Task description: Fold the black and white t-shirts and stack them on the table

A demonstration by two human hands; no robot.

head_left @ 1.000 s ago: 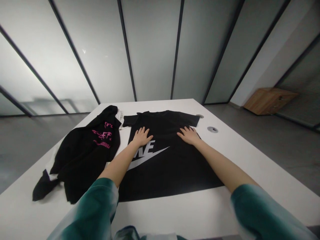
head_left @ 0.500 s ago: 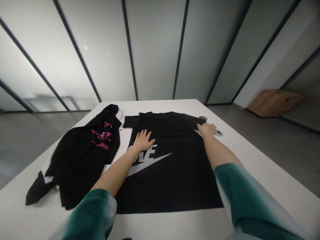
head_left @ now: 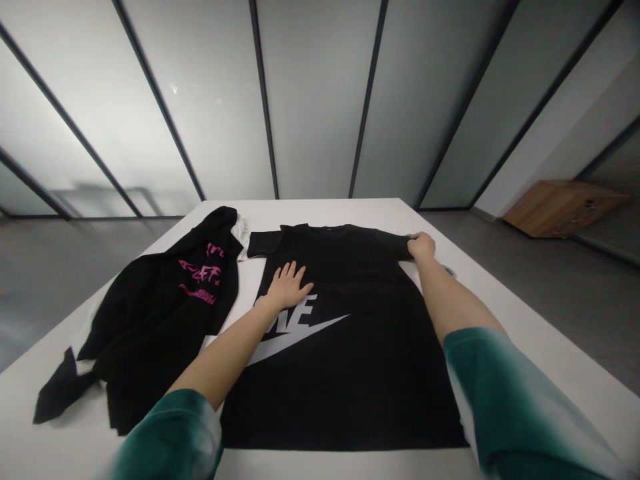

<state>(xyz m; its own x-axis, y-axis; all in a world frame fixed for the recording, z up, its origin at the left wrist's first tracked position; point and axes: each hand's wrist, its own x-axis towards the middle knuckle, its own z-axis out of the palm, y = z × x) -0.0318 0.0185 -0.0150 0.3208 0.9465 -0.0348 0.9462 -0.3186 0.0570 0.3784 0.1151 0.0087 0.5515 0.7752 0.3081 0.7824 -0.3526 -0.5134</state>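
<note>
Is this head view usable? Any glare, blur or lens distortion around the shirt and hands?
Head view: wide-angle distortion makes the frames of the glass wall fan outward and stretches the table; light is soft, with no hard glare on the black T-shirt; left hand and right hand look reasonably sharp.

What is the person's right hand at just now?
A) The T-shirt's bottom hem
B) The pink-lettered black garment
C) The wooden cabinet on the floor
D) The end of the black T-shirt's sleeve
D: the right hand sits at the tip of the sleeve of the black T-shirt.
</note>
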